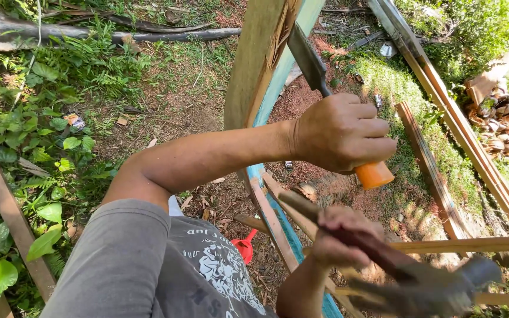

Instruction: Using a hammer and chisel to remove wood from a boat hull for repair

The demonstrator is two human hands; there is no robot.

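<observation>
Outdoor ground [166, 94]: bare brown soil, patchy grass, leafy weeds at left edge, seen from above.

Left hand [340, 132]: fist fully closed around chisel [313, 65], orange handle end [374, 175] protruding below the little finger. Dark metal blade running up and left from the fist, tip set against edge of upright wooden plank [254, 59]. Plank weathered green-brown on the broad face, splintered pale fibres along the edge just beside the blade; turquoise-painted strip [290, 59] directly behind it.

Right hand [340, 235]: closed around wooden handle of hammer [425, 282], lower in frame, well apart from the chisel's orange end. Hammer head blurred at lower right; exact shape not readable.

Grey printed T-shirt sleeve [131, 259] at bottom left, left forearm reaching across frame to the chisel.

Below the hands: thin wooden slats [275, 227] crossing at angles, one turquoise-edged, a horizontal slat [466, 244] at right. Small red plastic object [244, 246] on soil near the slats; kind not determinable.

Farther out: long timber battens [455, 118] lying diagonally on grass at right, pile of coconut husks [502, 121] beyond them, fallen trunk [60, 32] across the top left, another plank [7, 206] at the left edge.
</observation>
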